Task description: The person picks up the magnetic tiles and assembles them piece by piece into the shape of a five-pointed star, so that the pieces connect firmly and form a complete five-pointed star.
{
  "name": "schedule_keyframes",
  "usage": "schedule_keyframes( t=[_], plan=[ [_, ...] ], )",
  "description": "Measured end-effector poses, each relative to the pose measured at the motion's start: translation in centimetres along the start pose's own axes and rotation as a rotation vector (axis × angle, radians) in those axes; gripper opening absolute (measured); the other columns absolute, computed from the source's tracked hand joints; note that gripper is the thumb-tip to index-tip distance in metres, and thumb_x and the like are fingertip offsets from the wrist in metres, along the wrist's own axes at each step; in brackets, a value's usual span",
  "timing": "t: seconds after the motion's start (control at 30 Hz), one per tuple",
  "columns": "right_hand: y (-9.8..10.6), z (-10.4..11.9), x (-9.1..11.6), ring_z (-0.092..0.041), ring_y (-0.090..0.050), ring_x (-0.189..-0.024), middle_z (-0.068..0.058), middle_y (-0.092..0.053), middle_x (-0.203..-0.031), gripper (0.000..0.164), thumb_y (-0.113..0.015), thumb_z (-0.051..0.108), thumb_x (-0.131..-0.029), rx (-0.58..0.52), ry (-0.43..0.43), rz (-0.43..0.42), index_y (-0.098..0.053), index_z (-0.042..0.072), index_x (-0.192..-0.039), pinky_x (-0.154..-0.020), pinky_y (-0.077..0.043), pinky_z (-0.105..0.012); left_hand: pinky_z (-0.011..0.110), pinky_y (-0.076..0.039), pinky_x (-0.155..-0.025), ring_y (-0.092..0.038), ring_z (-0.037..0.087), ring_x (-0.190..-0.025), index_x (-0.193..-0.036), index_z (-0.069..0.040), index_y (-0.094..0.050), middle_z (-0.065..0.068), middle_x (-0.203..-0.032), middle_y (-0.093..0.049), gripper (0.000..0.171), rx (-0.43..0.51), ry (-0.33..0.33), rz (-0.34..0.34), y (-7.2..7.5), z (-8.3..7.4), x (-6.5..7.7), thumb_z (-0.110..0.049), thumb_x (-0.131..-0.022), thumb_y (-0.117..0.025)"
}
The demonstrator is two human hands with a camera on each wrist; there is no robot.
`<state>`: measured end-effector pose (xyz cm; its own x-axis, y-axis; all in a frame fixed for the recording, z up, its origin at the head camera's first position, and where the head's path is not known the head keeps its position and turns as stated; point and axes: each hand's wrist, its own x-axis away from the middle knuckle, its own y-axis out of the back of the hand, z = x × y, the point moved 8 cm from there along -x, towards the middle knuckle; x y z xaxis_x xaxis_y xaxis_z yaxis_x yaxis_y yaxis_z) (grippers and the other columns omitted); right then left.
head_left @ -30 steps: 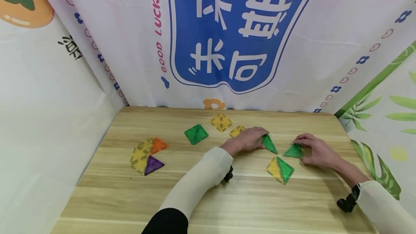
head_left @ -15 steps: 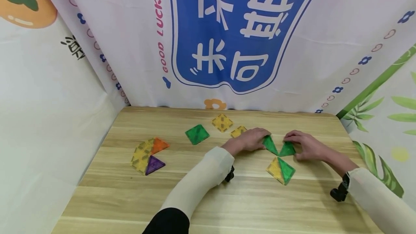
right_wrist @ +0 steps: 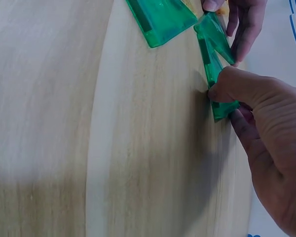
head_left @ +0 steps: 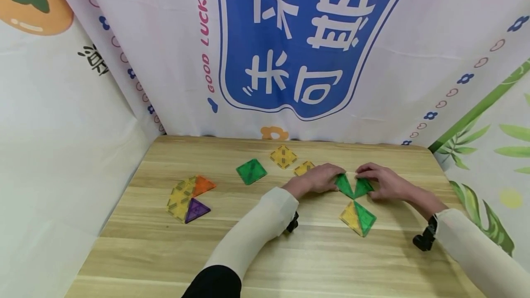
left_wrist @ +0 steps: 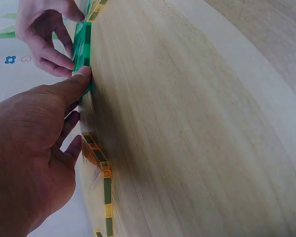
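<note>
Between thumb and fingers, my left hand (head_left: 319,178) holds a translucent green triangle magnetic tile (head_left: 343,186) by its outer side. My right hand (head_left: 388,182) pinches a second green triangle tile (head_left: 363,187) just to the right, its thumb on the near edge in the right wrist view. The lower points of both tiles come together above a pair of tiles, one yellow triangle (head_left: 350,218) and one green triangle (head_left: 365,219), lying side by side. In the left wrist view, the fingers of the right hand (left_wrist: 44,37) sit at the far end of the green tile edge (left_wrist: 84,49).
Behind the left hand lies a partly covered yellow tile (head_left: 304,167), with a yellow diamond (head_left: 283,157) and a green square tile (head_left: 251,171) further left. A yellow half-round group (head_left: 181,198) touches an orange tile (head_left: 203,185) and a purple triangle (head_left: 197,210). A printed curtain (head_left: 174,59) borders the wooden table (head_left: 265,252).
My right hand has moved left with its green triangle, bringing it beside the one at my left hand and turning it more upright. The left hand stays in place.
</note>
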<state>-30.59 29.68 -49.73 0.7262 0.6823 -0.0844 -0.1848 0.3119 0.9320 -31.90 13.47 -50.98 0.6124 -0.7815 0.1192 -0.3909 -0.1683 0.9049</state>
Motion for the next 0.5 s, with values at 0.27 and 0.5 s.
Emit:
schedule_keyframes(
  t=[0.27, 0.5],
  plan=[
    [-0.32, 0.02, -0.51, -0.040, -0.062, -0.127, -0.019, -0.063, -0.139, 0.056, -0.088, 0.000, -0.073, -0.063, -0.014, -0.035, -0.074, -0.002, -0.127, -0.098, -0.058, -0.051, 0.023, -0.038, -0.119, -0.051, 0.014, -0.143, -0.151, -0.014, -0.057, 0.000, -0.154, -0.058, 0.050, -0.024, -0.032, -0.018, 0.11, -0.14, -0.32, -0.026, -0.104, -0.070],
    [-0.55, -0.37, -0.80, -0.043, -0.060, -0.129, -0.021, -0.062, -0.143, 0.052, -0.084, -0.005, -0.076, -0.175, -0.053, -0.051, -0.074, -0.005, -0.127, -0.099, -0.059, -0.035, 0.024, -0.040, -0.117, -0.055, 0.012, -0.139, -0.145, -0.015, -0.064, -0.002, -0.149, -0.063, 0.040, -0.060, -0.011, -0.047, 0.34, -0.24, -0.90, -0.023, -0.106, -0.067]
  ],
)
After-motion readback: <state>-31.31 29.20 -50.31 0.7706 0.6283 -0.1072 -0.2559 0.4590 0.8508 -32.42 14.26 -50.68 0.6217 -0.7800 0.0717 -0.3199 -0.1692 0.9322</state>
